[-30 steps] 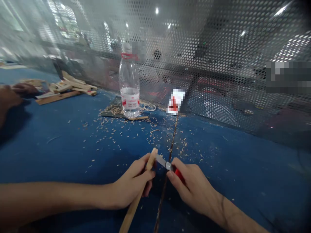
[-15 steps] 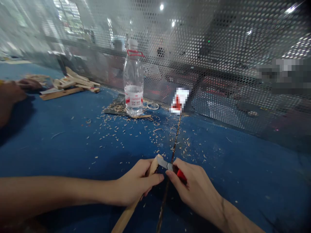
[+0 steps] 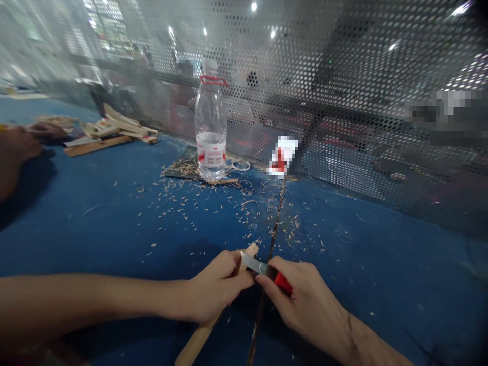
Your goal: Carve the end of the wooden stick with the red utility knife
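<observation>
Grip is closed in both hands: the left hand (image 3: 219,287) wraps a wooden stick (image 3: 196,340) near its upper end, and the right hand (image 3: 305,300) holds a knife (image 3: 259,265) by its red handle (image 3: 283,283). The steel blade (image 3: 251,262) lies across the stick just below the pale tip, touching it, while the stick slants down past the left hand and runs out of view at the bottom edge. Both hands are close together above a blue counter (image 3: 114,234), just beside a dark seam (image 3: 275,223) running across it. Wood shavings (image 3: 244,218) are scattered over the counter ahead of the hands. Farther off, a clear plastic bottle (image 3: 210,127) with a red-and-white label stands upright on a dark mat (image 3: 179,174), near a loop of rubber band (image 3: 240,165) and a blurred red-and-white packet (image 3: 282,156). To the left lies a pile of wooden pieces (image 3: 118,126) with a flat strip (image 3: 97,146), near a co-worker's hands (image 3: 17,142). A perforated metal screen (image 3: 362,76) rises behind the counter.
</observation>
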The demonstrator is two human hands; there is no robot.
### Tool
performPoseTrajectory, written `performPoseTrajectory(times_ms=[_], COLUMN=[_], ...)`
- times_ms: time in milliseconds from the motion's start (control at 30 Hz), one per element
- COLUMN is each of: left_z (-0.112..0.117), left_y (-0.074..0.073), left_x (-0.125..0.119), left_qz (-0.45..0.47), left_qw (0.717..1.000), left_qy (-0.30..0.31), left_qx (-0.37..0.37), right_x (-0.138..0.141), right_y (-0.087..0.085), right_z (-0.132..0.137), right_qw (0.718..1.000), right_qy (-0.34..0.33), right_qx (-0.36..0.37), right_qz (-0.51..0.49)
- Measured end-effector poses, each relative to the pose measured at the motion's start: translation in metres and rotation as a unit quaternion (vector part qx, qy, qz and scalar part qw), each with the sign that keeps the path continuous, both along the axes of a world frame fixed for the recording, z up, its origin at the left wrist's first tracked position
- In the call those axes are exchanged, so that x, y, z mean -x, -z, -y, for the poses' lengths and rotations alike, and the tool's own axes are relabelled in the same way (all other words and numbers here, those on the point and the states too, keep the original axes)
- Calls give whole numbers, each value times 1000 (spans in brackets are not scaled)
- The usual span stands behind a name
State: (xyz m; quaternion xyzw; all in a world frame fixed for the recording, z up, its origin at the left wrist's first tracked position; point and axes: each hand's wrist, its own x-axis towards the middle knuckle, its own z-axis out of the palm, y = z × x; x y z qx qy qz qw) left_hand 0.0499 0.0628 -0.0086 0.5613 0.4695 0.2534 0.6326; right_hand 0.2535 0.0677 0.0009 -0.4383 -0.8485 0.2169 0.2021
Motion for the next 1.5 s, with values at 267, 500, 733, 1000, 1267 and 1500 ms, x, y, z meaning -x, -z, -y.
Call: performPoseTrajectory(times_ms=[267, 500, 733, 1000, 1267, 1500], left_z=[-3, -3, -2, -4, -4, -5], left_y=[3, -4, -8, -9, -4, -8], left_x=[1, 0, -1, 0, 1, 3], left_qz=[15, 19, 8, -12, 12, 8], left_qw=[999, 995, 995, 992, 996, 996], left_qy=[19, 28, 30, 45, 31, 39], left_qx=[-48, -95, -95, -121, -82, -80], right_x=[-1, 1, 1, -3, -5, -8], right_y=[-6, -9, -8, -8, -4, 5], right_z=[2, 8, 6, 1, -3, -4], right_qw=[999, 999, 994, 997, 995, 973], right_qy=[7, -6, -24, -27, -32, -20], right_qx=[-45, -33, -110, -68, -93, -227], right_qz=[-11, -8, -11, -9, 9, 31])
